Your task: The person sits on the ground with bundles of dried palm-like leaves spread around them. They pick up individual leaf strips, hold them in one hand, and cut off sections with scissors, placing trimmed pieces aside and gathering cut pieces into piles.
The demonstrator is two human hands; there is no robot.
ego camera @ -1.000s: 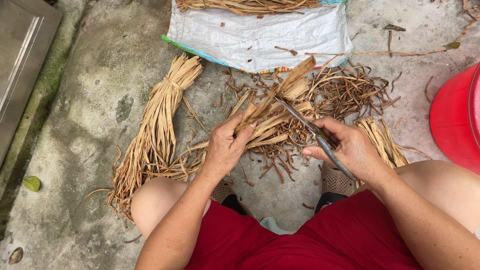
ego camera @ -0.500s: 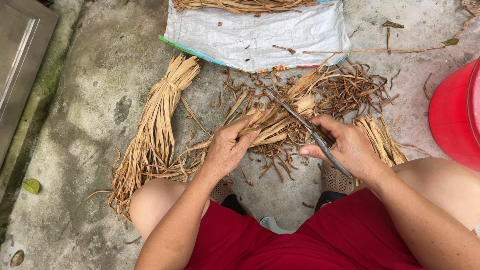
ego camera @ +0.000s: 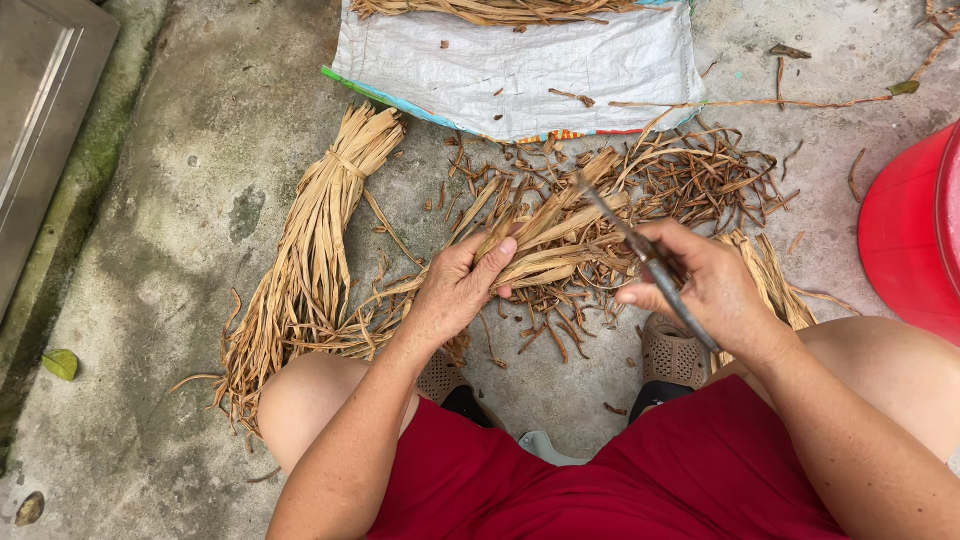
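My left hand (ego camera: 462,285) grips a handful of dry tan leaf strips (ego camera: 560,235) that point up and to the right over the concrete. My right hand (ego camera: 705,290) is closed on a thin dark knife (ego camera: 640,245) whose blade slants up-left onto the strips. A tied bundle of the same strips (ego camera: 310,260) lies on the ground to the left of my left hand. Another small bundle (ego camera: 770,285) lies partly hidden behind my right hand.
A heap of brown trimmings (ego camera: 690,180) litters the floor beyond my hands. A white woven sack (ego camera: 520,65) with more strips lies at the top. A red plastic tub (ego camera: 915,235) stands at the right edge, a metal panel (ego camera: 40,130) at the left.
The handful of strips has dropped lower and now lies flatter in my left hand. The knife blade stays against it, and my right hand has shifted slightly down.
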